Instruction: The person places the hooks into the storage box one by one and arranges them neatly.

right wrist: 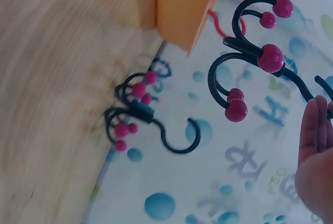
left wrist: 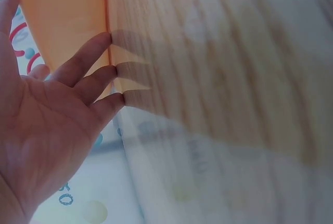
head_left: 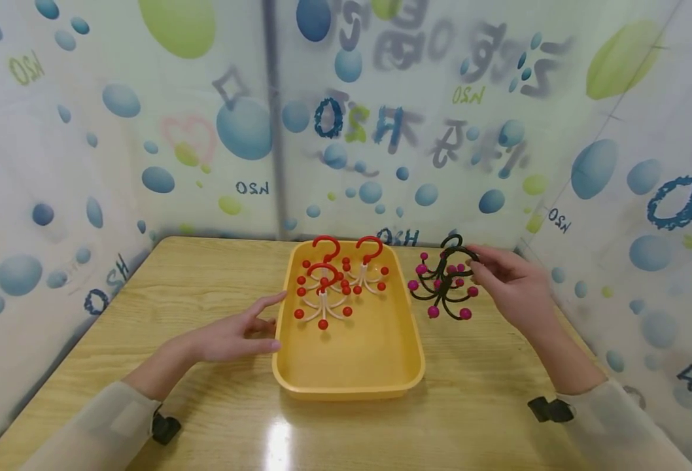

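Observation:
A yellow tray [head_left: 352, 394] stands on the table, and my left hand [head_left: 228, 337] rests at its left side, fingers extended and thumb near the rim. In the left wrist view the fingertips [left wrist: 106, 71] lie by the tray's wall. My right hand [head_left: 517, 288] pinches the hook of a black multi-arm hook hanger [head_left: 446, 286] with magenta ball tips, beside the tray's right edge. The right wrist view shows that hanger raised, one ball [right wrist: 270, 58] foremost. Behind it a second black hanger [right wrist: 139, 112] stands on the table, partly hidden in the head view.
Three similar hangers with red hooks, white arms and red balls stand in the tray's far half; the nearest [head_left: 323, 301] is at the left. Patterned curtains [head_left: 346, 163] surround the wooden table [head_left: 205, 405] at the back and sides.

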Available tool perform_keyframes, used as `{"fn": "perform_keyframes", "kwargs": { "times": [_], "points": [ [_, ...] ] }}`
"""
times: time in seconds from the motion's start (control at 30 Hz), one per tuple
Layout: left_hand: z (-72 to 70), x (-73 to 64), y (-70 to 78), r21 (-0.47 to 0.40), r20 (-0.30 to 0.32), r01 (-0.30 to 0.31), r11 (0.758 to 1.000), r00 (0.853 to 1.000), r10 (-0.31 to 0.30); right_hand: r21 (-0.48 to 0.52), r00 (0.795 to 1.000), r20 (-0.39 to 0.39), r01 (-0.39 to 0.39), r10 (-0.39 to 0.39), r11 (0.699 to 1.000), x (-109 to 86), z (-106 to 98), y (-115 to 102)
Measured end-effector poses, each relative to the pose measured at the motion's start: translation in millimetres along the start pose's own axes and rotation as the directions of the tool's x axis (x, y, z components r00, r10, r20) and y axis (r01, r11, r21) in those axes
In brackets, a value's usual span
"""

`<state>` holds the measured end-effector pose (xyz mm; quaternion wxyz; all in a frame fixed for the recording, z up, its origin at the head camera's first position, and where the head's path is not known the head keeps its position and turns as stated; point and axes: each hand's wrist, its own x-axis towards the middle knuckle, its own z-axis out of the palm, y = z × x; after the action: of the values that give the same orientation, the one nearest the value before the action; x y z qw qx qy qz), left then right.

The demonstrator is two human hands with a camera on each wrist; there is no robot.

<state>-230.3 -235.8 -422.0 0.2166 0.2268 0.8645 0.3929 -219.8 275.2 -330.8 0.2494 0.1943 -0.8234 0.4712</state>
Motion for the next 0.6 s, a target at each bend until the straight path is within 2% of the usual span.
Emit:
{"fn": "perform_keyframes", "kwargs": {
  "times": [0.23,0.6],
  "points": [
    [-0.3,-1.3,1.5,-0.002,-0.003,0.004,1.0,1.0,-0.004,0.014,0.997,0.067,0.033,-0.034,0.999,12.1,40.1,-14.2],
    [0.3,-2.2,0.9,-0.022,-0.005,-0.003,1.0,1.0,0.003,0.077,0.972,0.235,-0.042,0.023,0.996,24.1,96.6,-15.3]
  ]
}}
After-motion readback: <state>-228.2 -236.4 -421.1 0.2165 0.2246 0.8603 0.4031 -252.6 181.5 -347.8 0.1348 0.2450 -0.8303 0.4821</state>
